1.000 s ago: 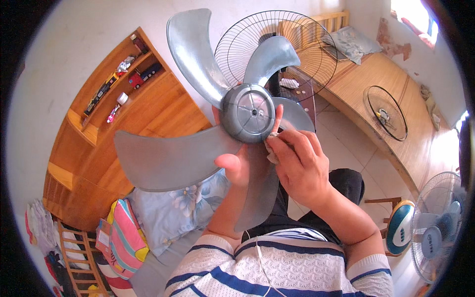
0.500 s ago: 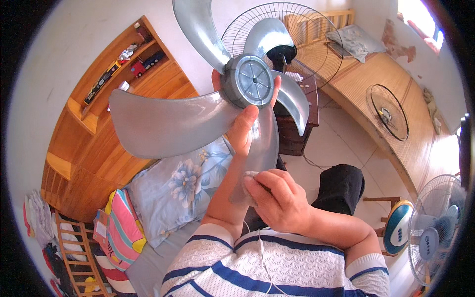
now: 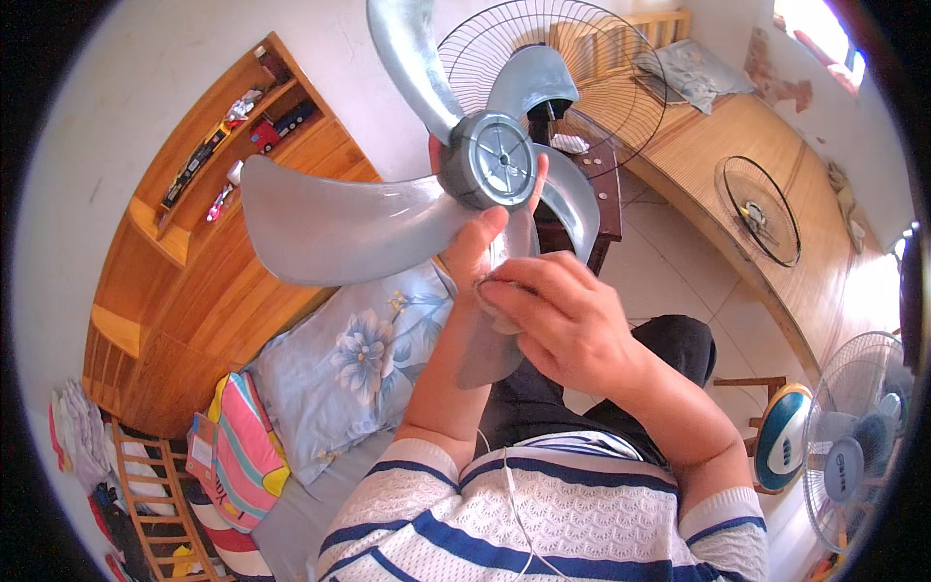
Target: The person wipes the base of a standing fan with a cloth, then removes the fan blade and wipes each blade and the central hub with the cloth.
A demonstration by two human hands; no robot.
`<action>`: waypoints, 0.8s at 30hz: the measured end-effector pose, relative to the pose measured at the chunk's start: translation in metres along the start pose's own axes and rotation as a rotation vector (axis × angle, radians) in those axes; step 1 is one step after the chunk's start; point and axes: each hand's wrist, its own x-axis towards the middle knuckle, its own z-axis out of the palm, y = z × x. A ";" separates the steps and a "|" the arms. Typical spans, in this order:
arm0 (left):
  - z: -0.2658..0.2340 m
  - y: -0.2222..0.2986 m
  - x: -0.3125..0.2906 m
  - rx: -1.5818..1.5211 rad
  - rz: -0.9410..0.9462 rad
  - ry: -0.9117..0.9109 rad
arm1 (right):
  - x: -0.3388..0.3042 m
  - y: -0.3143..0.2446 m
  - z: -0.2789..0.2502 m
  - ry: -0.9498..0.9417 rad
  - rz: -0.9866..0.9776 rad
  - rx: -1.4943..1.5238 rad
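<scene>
A grey plastic fan blade is held up before me, its round ribbed hub facing me and several wide blades spreading from it. My left hand grips it just below the hub, thumb in front and other fingers behind. Pinched in my right hand is a greyish cloth, mostly covered by the fingers. It presses on the blade that points down toward my body, whose tip shows beneath the hand.
Behind the blade stands a black wire fan guard by a dark red cabinet. Another guard lies on the wooden bed board at right. A second fan stands at lower right. Pillow and wooden shelf are at left.
My right hand has slid the cloth up along the lower blade, closer to the hub. The fan blade has shifted and tilted slightly, its left blade now higher and further right.
</scene>
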 end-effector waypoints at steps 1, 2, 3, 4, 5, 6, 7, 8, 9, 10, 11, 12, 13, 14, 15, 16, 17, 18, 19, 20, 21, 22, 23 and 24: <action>0.002 0.000 0.000 0.008 -0.009 0.004 | -0.002 0.002 0.004 -0.024 -0.007 0.028; -0.001 -0.001 0.001 -0.016 -0.038 0.022 | -0.002 0.003 0.007 -0.048 -0.013 0.056; 0.000 -0.002 0.001 0.020 -0.030 0.052 | -0.004 0.002 0.009 -0.073 -0.020 0.075; 0.004 -0.003 0.000 0.056 -0.023 0.082 | -0.007 -0.001 0.011 -0.097 -0.026 0.094; 0.005 -0.004 0.000 0.092 -0.016 0.111 | -0.009 -0.004 0.012 -0.121 -0.033 0.113; 0.000 -0.005 0.000 0.092 -0.030 0.096 | -0.011 -0.008 0.014 -0.124 -0.053 0.116; -0.003 -0.007 0.001 0.089 -0.011 0.099 | -0.012 -0.011 0.016 -0.140 -0.050 0.140; -0.006 -0.010 0.001 0.086 0.007 0.101 | -0.015 -0.015 0.018 -0.155 -0.048 0.165; -0.007 -0.012 0.001 0.081 0.026 0.105 | -0.017 -0.018 0.020 -0.173 -0.045 0.188; -0.004 -0.010 0.001 0.110 0.019 0.123 | -0.019 -0.023 0.023 -0.163 -0.049 0.147; -0.005 -0.012 0.001 0.112 0.026 0.121 | -0.021 -0.025 0.023 -0.166 -0.052 0.148; -0.006 -0.014 0.002 0.117 0.035 0.117 | -0.022 -0.027 0.024 -0.168 -0.059 0.151; -0.008 -0.016 0.002 0.122 0.045 0.114 | -0.023 -0.029 0.025 -0.170 -0.065 0.154; -0.010 -0.017 0.002 0.109 0.037 0.121 | -0.025 -0.031 0.026 -0.180 -0.068 0.179; -0.012 -0.017 0.003 0.096 0.031 0.128 | -0.025 -0.034 0.026 -0.169 -0.080 0.180; -0.014 -0.017 0.003 0.083 0.026 0.136 | -0.026 -0.036 0.026 -0.158 -0.092 0.181; -0.017 -0.017 0.003 0.068 0.019 0.105 | -0.025 -0.038 0.026 -0.147 -0.104 0.183; -0.021 -0.016 0.003 0.053 0.010 0.071 | -0.023 -0.038 0.022 -0.119 -0.106 0.216; -0.024 -0.015 0.004 0.038 0.002 0.038 | -0.021 -0.037 0.014 -0.091 -0.108 0.250; -0.027 -0.015 0.005 0.039 -0.007 0.017 | -0.019 -0.034 0.008 -0.063 -0.111 0.284; -0.030 -0.018 0.005 0.034 -0.023 -0.006 | -0.019 -0.027 0.003 -0.005 -0.077 0.216; -0.031 -0.016 0.005 0.038 -0.028 -0.024 | -0.018 -0.020 -0.001 0.049 -0.051 0.160; -0.030 -0.015 0.003 0.025 -0.031 -0.019 | -0.015 -0.011 -0.005 0.102 -0.025 0.105; -0.026 -0.016 0.001 0.001 -0.041 -0.016 | -0.011 0.001 -0.010 0.128 -0.003 0.053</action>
